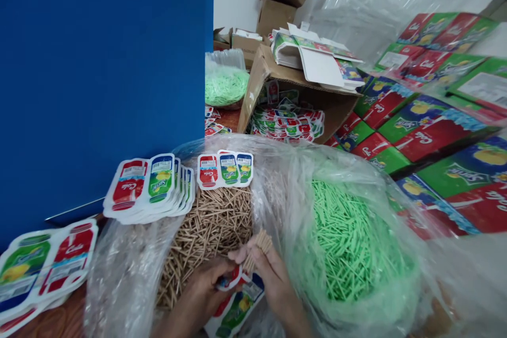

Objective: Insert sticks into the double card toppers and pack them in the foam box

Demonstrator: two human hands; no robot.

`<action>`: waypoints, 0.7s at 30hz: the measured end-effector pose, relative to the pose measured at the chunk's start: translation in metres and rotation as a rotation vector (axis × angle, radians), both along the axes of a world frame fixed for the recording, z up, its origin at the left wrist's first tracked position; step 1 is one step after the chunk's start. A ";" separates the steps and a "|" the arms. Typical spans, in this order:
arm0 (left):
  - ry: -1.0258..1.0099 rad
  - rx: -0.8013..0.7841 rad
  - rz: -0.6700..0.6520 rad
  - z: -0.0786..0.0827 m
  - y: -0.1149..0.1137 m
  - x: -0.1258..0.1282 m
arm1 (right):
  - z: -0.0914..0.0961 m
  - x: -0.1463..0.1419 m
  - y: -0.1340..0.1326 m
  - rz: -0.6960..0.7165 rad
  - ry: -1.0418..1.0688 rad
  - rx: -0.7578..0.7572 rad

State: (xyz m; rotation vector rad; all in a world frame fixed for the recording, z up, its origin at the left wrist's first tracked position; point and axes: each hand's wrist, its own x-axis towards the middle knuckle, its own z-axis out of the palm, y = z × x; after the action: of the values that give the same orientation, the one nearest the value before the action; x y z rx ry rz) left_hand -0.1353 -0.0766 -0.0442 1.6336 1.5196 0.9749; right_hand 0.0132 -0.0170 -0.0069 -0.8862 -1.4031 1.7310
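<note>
My left hand (204, 288) is closed on the edge of a printed Cola and Sprite packet (241, 303), low in the middle of the view. Against it, my right hand (275, 280) pinches a small bundle of short brown sticks (261, 243) at the packet's upper end. Whether the sticks are inside the packet I cannot tell, since fingers cover that spot. Behind both hands lies a heap of loose brown sticks (216, 219) in a clear plastic bag (122, 269). Bright green sticks (344, 243) fill another clear bag to the right.
Stacked printed packets (144, 187) lie at the left, with more packets (47, 269) nearer me and a few (225, 170) on the brown heap. A blue panel (103, 74) blocks the left. Behind are an open carton (257, 84) of packets and printed boxes (428, 127).
</note>
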 end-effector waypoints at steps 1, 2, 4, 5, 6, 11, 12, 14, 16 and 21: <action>-0.025 -0.029 -0.015 0.001 -0.001 0.001 | 0.000 -0.003 0.000 0.022 0.007 -0.008; -0.060 -0.066 -0.019 0.001 -0.001 0.001 | -0.001 -0.005 -0.001 0.035 0.022 -0.026; -0.160 -0.146 -0.003 0.001 -0.003 0.002 | -0.004 -0.008 -0.002 0.039 0.031 -0.043; -0.220 -0.178 0.023 -0.001 -0.004 0.001 | -0.005 -0.007 -0.002 0.035 0.005 -0.025; -0.278 -0.197 0.060 -0.002 -0.005 0.000 | -0.005 -0.006 -0.002 0.038 -0.038 0.012; -0.368 -0.147 0.124 -0.007 -0.003 -0.006 | 0.000 0.005 -0.001 0.131 -0.227 0.194; -0.350 -0.139 0.099 -0.005 -0.002 -0.006 | 0.000 0.007 -0.001 0.141 -0.258 0.228; -0.314 -0.136 0.046 -0.001 0.000 -0.006 | 0.001 0.007 -0.002 0.150 -0.318 0.325; -0.302 -0.144 0.002 0.005 0.001 -0.006 | 0.002 0.006 -0.003 0.172 -0.338 0.399; -0.382 -0.202 -0.014 0.006 -0.001 -0.006 | 0.008 0.010 -0.006 0.161 -0.317 0.298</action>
State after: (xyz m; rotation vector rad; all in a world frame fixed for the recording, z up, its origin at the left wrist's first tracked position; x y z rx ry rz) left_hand -0.1414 -0.0775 -0.0386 1.2331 1.2969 1.0209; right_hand 0.0235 -0.0235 0.0016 -0.9286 -1.9302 1.4833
